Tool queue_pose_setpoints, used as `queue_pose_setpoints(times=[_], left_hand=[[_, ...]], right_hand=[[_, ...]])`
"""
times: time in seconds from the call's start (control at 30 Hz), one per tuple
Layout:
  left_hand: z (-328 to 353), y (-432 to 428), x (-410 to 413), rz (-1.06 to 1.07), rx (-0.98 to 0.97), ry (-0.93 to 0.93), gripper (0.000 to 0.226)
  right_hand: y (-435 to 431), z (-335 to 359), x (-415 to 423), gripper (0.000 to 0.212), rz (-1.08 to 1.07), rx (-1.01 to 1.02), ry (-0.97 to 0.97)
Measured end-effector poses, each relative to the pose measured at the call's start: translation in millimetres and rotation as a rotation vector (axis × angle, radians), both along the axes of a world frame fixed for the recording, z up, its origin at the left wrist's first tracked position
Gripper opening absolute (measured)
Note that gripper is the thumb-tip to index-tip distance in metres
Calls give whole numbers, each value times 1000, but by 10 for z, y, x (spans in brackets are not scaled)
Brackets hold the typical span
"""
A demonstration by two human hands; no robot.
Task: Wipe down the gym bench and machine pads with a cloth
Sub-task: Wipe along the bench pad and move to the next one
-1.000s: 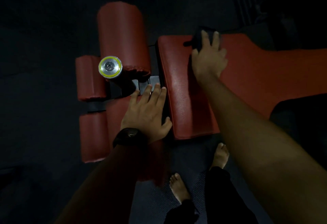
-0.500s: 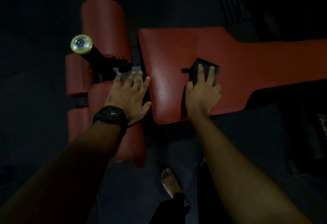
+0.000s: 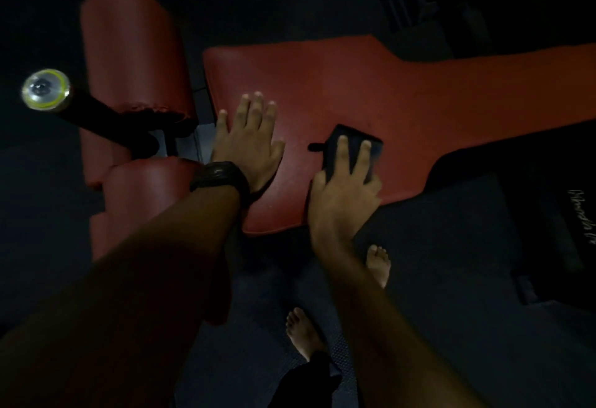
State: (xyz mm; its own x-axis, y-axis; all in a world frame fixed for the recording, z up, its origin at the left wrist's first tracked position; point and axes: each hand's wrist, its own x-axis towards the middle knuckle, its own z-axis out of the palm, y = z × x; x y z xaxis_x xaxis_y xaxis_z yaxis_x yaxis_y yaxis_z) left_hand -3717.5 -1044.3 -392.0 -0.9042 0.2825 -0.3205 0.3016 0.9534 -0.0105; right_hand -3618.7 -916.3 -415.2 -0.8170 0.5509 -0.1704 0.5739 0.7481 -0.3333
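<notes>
Red bench pad [image 3: 371, 85], dark cloth [image 3: 353, 138] flat; floor [image 3: 451, 272] dim.

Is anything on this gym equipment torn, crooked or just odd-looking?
Yes. The upper roller pad looks damaged: its red cover is ragged and frayed at the near end, where the black bar meets it. The bench pad under the cloth looks intact, though the light is dim.

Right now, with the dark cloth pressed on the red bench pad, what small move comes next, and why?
Probably slide the right hand and its dark folded cloth rightward along the red upholstered bench pad: the flat left hand covers the left end, while the long right stretch lies bare.
</notes>
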Motion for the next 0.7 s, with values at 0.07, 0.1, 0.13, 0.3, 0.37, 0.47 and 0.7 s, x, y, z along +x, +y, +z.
queue_pose_setpoints(times=[0.07, 0.1, 0.13, 0.3, 0.37, 0.47, 0.7], left_hand=[[-97, 85, -31, 55, 20, 40, 68], [-135, 98, -4, 81, 22, 85, 68], [-177, 105, 21, 98, 22, 130, 68], [-248, 107, 6, 109, 74, 215, 69], [-254, 100, 15, 107, 90, 241, 69], [-262, 88, 19, 112, 108, 261, 70], [-297, 84, 8, 96, 101, 298, 70]], right_hand=[[-117, -1, 9, 70, 125, 7, 84], [-98, -16, -57, 68, 235, 8, 160], [-16, -44, -167, 64, 351, 5, 222], [568, -155, -494, 66, 419, 113, 121], [618, -180, -382, 66, 96, 41, 27], [294, -46, -182, 68, -64, -12, -132], [487, -116, -494, 66, 488, 93, 142]])
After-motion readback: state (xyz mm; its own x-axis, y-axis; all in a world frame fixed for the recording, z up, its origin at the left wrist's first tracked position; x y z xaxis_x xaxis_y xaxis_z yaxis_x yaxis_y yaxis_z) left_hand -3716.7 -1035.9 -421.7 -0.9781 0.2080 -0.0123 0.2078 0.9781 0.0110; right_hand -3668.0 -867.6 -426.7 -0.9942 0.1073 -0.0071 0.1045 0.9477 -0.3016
